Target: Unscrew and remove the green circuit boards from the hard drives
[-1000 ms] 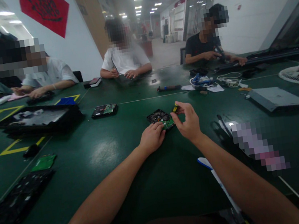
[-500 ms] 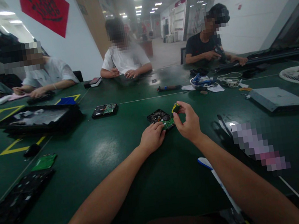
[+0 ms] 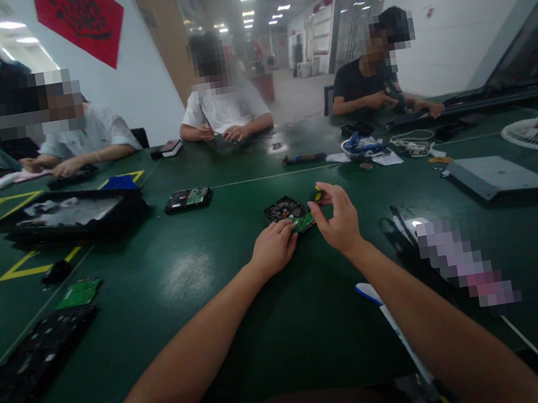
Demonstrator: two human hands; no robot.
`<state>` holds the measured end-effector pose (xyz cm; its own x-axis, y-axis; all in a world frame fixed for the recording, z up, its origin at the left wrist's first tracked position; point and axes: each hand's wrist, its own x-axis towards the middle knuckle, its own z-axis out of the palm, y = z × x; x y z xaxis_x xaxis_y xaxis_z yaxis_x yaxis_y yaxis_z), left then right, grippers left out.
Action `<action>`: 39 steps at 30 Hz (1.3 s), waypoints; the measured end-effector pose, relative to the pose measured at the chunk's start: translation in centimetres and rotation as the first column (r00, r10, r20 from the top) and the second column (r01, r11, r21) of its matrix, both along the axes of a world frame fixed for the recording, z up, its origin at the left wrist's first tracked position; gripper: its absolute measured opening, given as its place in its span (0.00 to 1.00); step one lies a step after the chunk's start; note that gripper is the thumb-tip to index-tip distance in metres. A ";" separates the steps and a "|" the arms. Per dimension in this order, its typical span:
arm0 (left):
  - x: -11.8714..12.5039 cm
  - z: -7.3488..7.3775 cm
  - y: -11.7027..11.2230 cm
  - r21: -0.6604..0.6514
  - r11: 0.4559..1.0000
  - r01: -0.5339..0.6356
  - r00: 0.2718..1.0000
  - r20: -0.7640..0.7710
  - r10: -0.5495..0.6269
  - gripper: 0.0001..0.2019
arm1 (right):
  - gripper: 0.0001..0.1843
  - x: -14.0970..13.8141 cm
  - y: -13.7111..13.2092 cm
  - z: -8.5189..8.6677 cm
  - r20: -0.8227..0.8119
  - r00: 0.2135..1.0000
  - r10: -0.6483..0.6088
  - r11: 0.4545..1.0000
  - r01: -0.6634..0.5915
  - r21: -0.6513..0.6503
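Closest to the body, a slim white strip with a rounded blue edge [image 3: 368,293] lies on the dark green, glossy worktop [image 3: 247,326], partly hidden beneath the right forearm. Further out, both bare hands meet at the middle of the worktop. The left hand [image 3: 275,249] lies low with its fingers bent close together, their tips over the near edge of a small black device with a round centre and a green circuit board [image 3: 284,209]; whether its thumb grips from below I cannot tell. The right hand [image 3: 338,219] stands higher, thumb and forefinger pinching the short handle of a yellow-and-black tool [image 3: 318,195].

The device lies just ahead of the left fingertips and to the left of the right hand, its long axis slanting from far left to near right, so the green board end points toward the right hand. The left hand is the nearer, touching it; the tool is just beside that end, though its tip is too small and dark to show whether it meets the board.

Beyond, to the left, sit a black rectangular unit with a green-and-silver top [image 3: 188,199] and a shallow black tray [image 3: 132,212]. Across the worktop, a co-worker in a white shirt [image 3: 249,102] handles something thin.
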<state>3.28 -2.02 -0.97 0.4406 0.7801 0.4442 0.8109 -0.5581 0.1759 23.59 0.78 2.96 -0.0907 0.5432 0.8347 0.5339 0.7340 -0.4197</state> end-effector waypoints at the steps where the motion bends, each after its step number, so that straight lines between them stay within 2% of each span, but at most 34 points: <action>1: 0.0 0.0 0.0 0.000 1.000 -0.001 1.000 0.002 0.001 0.15 | 0.25 0.0 0.0 0.0 0.004 1.000 0.005 1.000 -0.005 -0.003; 39: -0.1 0.1 -0.1 -0.005 1.000 0.004 1.000 0.006 -0.004 0.16 | 0.26 0.1 0.0 -0.1 -0.011 1.000 0.005 1.000 -0.005 -0.003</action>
<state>3.23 -2.11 -0.91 0.4408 0.7809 0.4426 0.8077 -0.5602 0.1839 23.66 0.80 2.86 -0.0845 0.5455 0.8338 0.5257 0.7353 -0.4278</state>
